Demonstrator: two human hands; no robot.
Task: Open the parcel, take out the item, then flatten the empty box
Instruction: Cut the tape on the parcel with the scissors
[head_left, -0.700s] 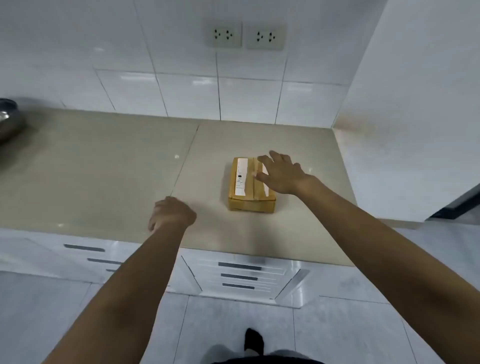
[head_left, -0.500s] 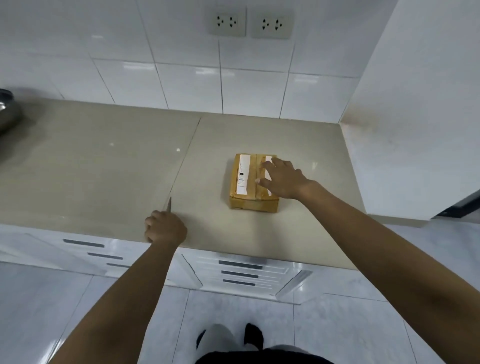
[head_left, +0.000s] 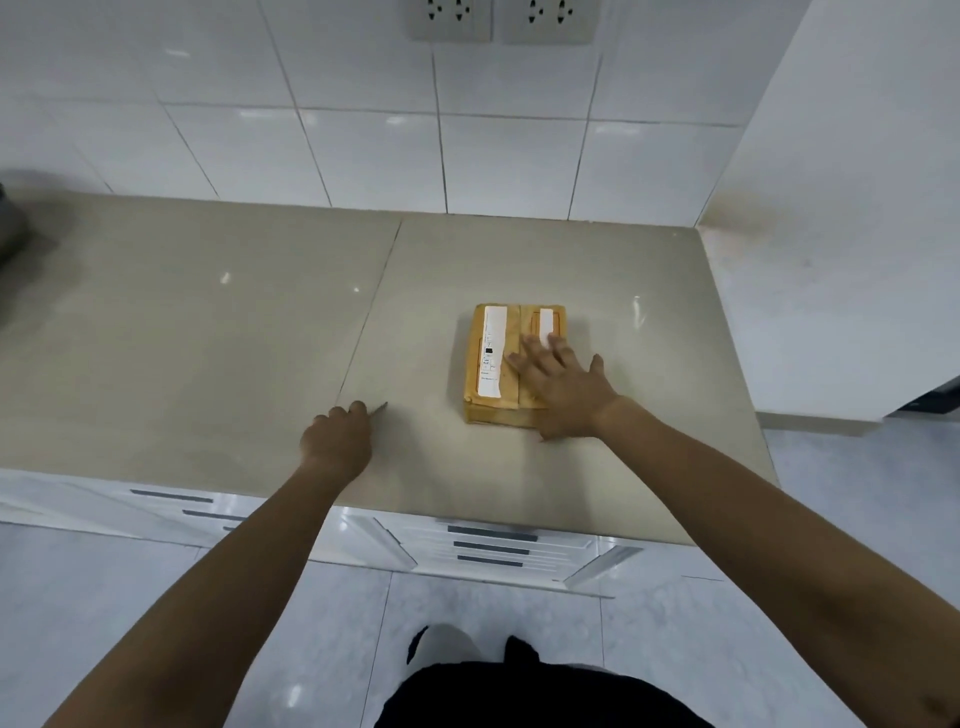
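A sealed brown cardboard parcel (head_left: 506, 364) lies on the beige stone countertop (head_left: 208, 338), bare surface all round. The right hand (head_left: 563, 387) lies flat on it, fingers spread; the left hand (head_left: 337, 441) is fisted round a thin blade (head_left: 380, 408).

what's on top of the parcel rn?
Right hand lies flat on the parcel, beside two white labels. Box is taped shut; contents hidden.

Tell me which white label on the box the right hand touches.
The short right label; the right hand fingertips reach it. The long printed label lies uncovered.
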